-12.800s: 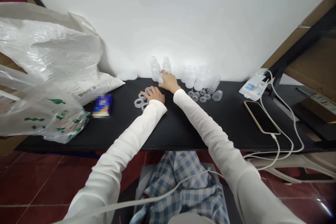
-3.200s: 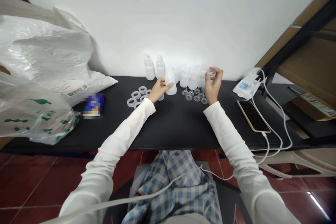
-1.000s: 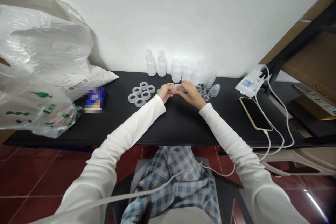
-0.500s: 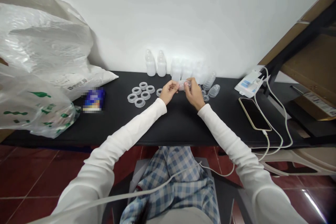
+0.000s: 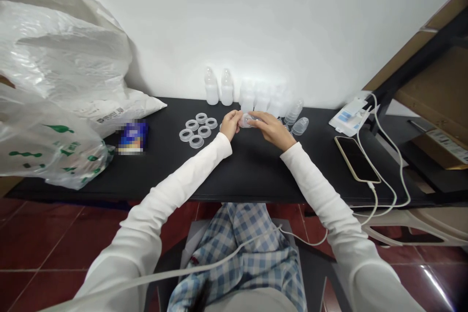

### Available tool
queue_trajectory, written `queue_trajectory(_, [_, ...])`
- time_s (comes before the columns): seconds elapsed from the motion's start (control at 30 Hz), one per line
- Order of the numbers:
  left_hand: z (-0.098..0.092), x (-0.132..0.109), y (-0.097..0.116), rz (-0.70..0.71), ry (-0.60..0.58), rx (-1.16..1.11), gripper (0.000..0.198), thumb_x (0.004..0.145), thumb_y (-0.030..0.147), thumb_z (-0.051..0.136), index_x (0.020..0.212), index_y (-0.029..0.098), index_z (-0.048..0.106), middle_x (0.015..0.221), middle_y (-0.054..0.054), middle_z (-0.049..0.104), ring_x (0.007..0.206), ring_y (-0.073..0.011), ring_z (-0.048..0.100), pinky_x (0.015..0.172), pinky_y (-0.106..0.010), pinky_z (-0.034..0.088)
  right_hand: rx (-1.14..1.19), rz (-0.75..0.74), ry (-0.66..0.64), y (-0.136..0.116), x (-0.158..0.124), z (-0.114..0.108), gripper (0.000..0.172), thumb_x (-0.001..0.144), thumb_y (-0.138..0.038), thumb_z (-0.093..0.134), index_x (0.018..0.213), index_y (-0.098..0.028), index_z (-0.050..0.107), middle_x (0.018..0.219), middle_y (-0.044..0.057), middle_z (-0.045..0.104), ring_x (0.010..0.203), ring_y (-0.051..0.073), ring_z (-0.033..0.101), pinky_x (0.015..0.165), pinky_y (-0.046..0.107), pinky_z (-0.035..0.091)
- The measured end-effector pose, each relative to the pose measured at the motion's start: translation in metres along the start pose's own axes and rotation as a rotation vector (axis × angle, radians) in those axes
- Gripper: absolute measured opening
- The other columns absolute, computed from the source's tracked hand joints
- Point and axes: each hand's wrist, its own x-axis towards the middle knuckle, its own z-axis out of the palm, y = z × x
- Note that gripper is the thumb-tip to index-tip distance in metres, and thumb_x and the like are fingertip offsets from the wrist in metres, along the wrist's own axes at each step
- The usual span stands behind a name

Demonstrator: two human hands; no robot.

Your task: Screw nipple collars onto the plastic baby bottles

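Note:
My left hand is closed around a small translucent baby bottle piece, its fingers pinching the left side. From the right, my right hand reaches over with its fingers on the same piece, partly covering it. Whether the piece is a ring, a nipple or both together, I cannot tell. Left of my hands lie several translucent bottle rings on the black table. Clear domed bottle caps lie right of my right hand, beside small nipple-like parts that it partly hides.
Two capped baby bottles stand against the wall, with several white bottles right of them. Big plastic bags and a blurred blue packet are at left. A phone, white cables and a power strip lie at right.
The piece has moved slightly left and has been turned. My right hand has changed its hold, its fingers now stretched farther over the piece. The view has shifted slightly.

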Motion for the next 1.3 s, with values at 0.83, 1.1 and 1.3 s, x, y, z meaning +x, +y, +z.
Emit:
queue_trajectory(0.83, [0.001,0.0,-0.003,-0.179,0.164,-0.184,0.03,0.085,0.033,0.07,0.066,0.017,0.054,0.059,0.004,0.053,0.052,-0.0069,0.049,0.044,-0.017,0.036,-0.302,1.062,-0.167,0.077,-0.071,-0.08,0.047,0.085,-0.059,0.067,0.105,-0.017,0.063,0.106,0.018,0.067,0.106,0.036,0.063,0.091,0.052,0.05])
queue_trajectory(1.1, [0.002,-0.002,-0.003,-0.01,0.084,-0.04,0.029,0.083,0.034,0.072,0.065,0.018,0.055,0.066,0.003,0.056,0.062,-0.0084,0.054,0.054,-0.018,0.041,-0.329,0.463,0.503,0.034,-0.022,-0.047,0.044,0.107,-0.046,0.025,0.107,-0.02,0.061,0.099,0.01,0.061,0.094,0.024,0.06,0.088,0.044,0.051])
queue_trajectory(1.3, [0.005,-0.01,0.004,0.139,0.035,0.05,0.02,0.083,0.031,0.073,0.07,0.021,0.06,0.077,0.002,0.063,0.082,-0.0123,0.063,0.077,-0.022,0.049,-0.117,0.296,0.098,-0.004,0.002,0.009,0.032,0.102,-0.044,0.043,0.113,-0.019,0.058,0.104,0.014,0.067,0.097,0.028,0.064,0.086,0.042,0.05])
